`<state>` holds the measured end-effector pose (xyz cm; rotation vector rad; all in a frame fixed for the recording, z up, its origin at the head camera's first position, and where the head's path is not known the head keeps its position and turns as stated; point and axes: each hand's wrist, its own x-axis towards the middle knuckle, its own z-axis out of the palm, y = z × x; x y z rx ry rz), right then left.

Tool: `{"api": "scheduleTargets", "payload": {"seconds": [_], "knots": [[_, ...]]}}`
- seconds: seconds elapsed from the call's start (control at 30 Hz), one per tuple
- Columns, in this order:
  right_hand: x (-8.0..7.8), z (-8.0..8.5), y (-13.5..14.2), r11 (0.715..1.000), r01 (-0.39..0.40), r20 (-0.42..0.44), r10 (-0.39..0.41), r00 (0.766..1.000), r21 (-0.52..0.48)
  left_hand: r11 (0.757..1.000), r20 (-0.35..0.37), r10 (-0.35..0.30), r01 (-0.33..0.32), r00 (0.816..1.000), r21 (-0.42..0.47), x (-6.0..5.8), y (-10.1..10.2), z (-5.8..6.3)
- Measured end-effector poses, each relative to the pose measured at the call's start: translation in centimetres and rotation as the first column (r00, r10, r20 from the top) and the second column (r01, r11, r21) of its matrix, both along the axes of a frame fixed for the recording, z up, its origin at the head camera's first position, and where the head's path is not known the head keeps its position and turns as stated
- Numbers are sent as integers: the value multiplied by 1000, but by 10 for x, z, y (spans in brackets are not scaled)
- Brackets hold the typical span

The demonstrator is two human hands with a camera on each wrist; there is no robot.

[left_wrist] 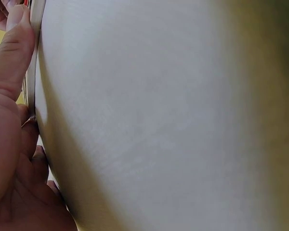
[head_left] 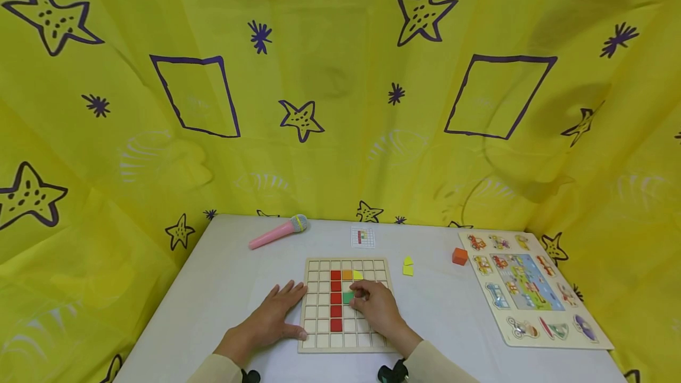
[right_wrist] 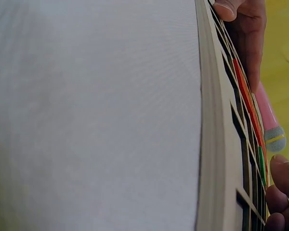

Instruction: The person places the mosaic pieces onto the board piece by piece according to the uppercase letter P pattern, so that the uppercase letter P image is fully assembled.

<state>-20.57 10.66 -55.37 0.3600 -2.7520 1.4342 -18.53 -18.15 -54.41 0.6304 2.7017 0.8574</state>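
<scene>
A wooden grid board [head_left: 319,344] lies on the table, with a column of red tiles [head_left: 336,298] in it. Near the top of the grid are an orange tile [head_left: 347,275] and a yellow tile [head_left: 358,275]. My right hand [head_left: 378,306] is over the board, its thumb and bent fingers right beside a green tile [head_left: 348,298]. I cannot tell whether they pinch a piece. My left hand [head_left: 276,315] rests at the board's left edge, fingers spread and thumb at the frame. In the right wrist view, the thumb [right_wrist: 284,175] is close to the green tile [right_wrist: 262,166].
Behind the board lie a pink microphone [head_left: 276,233] and a small pattern card [head_left: 363,237]. To its right are yellow pieces [head_left: 408,266], an orange-red cube [head_left: 460,256] and a picture puzzle board [head_left: 532,336]. Yellow cloth [head_left: 340,164] surrounds the table.
</scene>
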Motion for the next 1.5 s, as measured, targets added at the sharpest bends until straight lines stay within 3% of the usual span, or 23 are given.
{"api": "scheduleTargets", "payload": {"seconds": [0.37, 0.8, 1.5], "knots": [[-2, 11, 6, 992, 28, 60, -20, 998, -124, 1000, 2, -6, 6, 1000, 0, 1, -1, 0], [-7, 18, 18, 990, 88, 87, -79, 993, -109, 1000, 12, 2, -2, 1000, 1, 1, -1, 0], [-47, 20, 88, 968, 247, 100, -242, 965, -48, 1000, 29, 15, -15, 999, 0, 1, 0, -1]]}}
